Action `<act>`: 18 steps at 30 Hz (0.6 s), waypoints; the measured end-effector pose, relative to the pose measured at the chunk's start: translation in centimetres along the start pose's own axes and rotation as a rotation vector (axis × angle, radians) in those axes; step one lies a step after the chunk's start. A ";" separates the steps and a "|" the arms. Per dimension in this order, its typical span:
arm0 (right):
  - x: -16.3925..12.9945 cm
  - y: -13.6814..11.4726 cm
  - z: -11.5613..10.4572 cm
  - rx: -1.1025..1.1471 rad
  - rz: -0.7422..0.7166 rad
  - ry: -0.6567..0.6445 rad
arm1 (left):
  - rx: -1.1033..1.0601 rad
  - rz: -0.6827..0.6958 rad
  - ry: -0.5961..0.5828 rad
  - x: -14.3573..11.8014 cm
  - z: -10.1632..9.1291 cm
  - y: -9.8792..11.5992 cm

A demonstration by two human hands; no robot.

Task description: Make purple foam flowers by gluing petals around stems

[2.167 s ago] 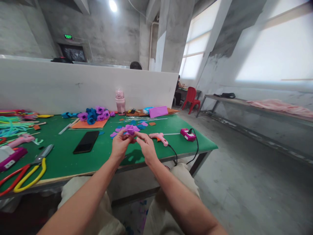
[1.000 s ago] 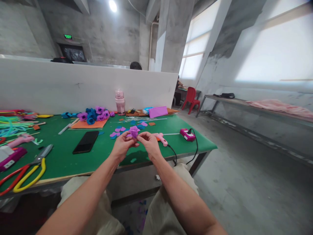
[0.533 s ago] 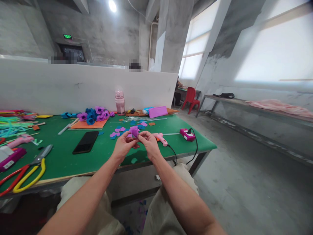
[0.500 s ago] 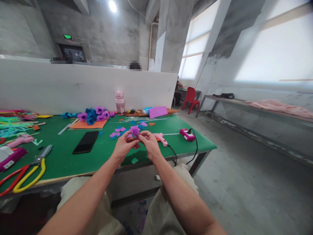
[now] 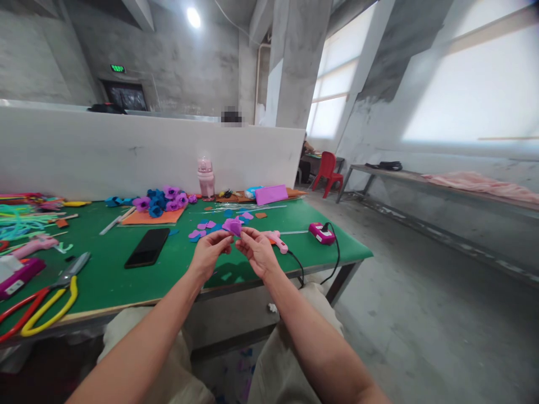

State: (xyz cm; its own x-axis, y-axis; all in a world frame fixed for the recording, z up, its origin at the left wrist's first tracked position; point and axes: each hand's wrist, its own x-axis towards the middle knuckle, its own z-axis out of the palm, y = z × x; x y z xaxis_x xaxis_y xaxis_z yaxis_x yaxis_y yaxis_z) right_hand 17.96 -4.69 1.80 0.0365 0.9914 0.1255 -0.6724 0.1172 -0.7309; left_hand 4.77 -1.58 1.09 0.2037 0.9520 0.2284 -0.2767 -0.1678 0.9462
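A small purple paper flower (image 5: 234, 226) is held just above the front part of the green table, its petals cupped. My right hand (image 5: 260, 253) pinches its underside between thumb and fingers. My left hand (image 5: 209, 255) is closed beside it, thumb and forefinger pressed together at the flower's lower left; the exact contact is partly hidden. Behind the flower lie loose purple petals (image 5: 197, 233) and blue petals (image 5: 228, 213) of paper. A pink glue gun (image 5: 278, 241) rests right of my right hand, its cable hanging over the table edge.
Left of my hands lie a black phone (image 5: 148, 247) and scissors (image 5: 63, 289) with red and yellow handles. Finished blue and purple flowers (image 5: 156, 202) sit on orange paper. A pink bottle (image 5: 206, 178) stands by the white partition (image 5: 151, 148). A magenta power box (image 5: 322, 233) lies at the right.
My left fingers have drawn down and slightly left, from around the flower to its lower edge. The flower has turned a little in my right fingers.
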 end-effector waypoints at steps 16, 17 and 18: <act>-0.3 0.2 0.3 -0.038 0.032 -0.019 | -0.010 0.008 -0.005 -0.1 0.3 0.4; -0.3 0.2 0.3 -0.038 0.033 -0.022 | -0.009 0.006 -0.003 -0.2 0.3 0.4; -0.3 0.2 0.3 -0.036 0.035 -0.023 | -0.009 0.004 -0.002 -0.2 0.3 0.4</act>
State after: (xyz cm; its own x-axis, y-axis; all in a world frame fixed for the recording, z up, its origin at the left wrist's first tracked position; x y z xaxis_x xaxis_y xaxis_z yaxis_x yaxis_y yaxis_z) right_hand 17.58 -5.01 1.82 -0.0041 0.9934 0.1142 -0.6462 0.0845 -0.7585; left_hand 4.92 -1.89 1.53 0.2043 0.9509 0.2324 -0.2861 -0.1690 0.9432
